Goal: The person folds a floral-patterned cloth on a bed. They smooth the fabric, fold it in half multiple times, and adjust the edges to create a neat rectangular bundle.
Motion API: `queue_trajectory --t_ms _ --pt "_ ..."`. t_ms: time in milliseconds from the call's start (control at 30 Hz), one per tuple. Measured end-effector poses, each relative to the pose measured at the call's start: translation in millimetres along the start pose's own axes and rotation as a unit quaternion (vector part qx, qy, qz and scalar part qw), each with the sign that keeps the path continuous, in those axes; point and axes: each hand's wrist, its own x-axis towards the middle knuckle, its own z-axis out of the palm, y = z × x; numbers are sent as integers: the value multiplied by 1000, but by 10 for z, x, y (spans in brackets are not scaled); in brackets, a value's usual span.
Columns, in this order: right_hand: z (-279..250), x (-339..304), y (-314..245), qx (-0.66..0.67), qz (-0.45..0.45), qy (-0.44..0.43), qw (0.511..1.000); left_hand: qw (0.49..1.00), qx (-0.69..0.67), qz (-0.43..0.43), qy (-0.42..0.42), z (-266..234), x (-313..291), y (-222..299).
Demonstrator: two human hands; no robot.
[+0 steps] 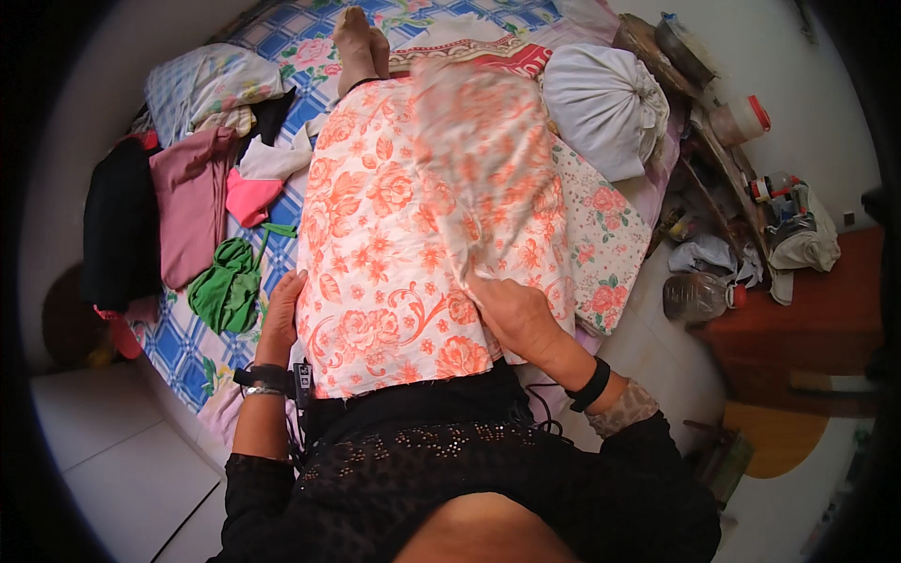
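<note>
A white cloth with orange flowers (375, 263) lies spread over my lap and outstretched legs, with my feet (355, 42) showing past its far edge. My right hand (514, 314) is closed on a gathered fold of this cloth, right of its middle. From that hand the fold runs away to the far right part, which is smeared by motion. Beside the cloth's left edge rests my left hand (282, 314), fingers extended and touching the edge.
Left on the blue checked bedcover (305, 19) lie folded clothes, including a mauve garment (192, 202) and a green one (228, 286). A tied white bundle (605, 108) and a flowered white pad (601, 235) are at right. Beyond stand a plastic jar (694, 296) and a cluttered shelf.
</note>
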Motion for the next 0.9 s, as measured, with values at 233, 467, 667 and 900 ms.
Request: queue_trajectory --t_ms 233,467,667,900 --pt "-198 -169 253 67 69 62 993 990 133 -15 49 -88 0 109" --pt "64 -259 -50 51 66 25 996 903 350 246 39 437 26 994" --pt "23 -397 -16 99 193 -12 976 927 341 94 -128 1583 155 1126" --pt "-289 -624 557 315 266 -22 911 869 447 203 59 985 470 828"
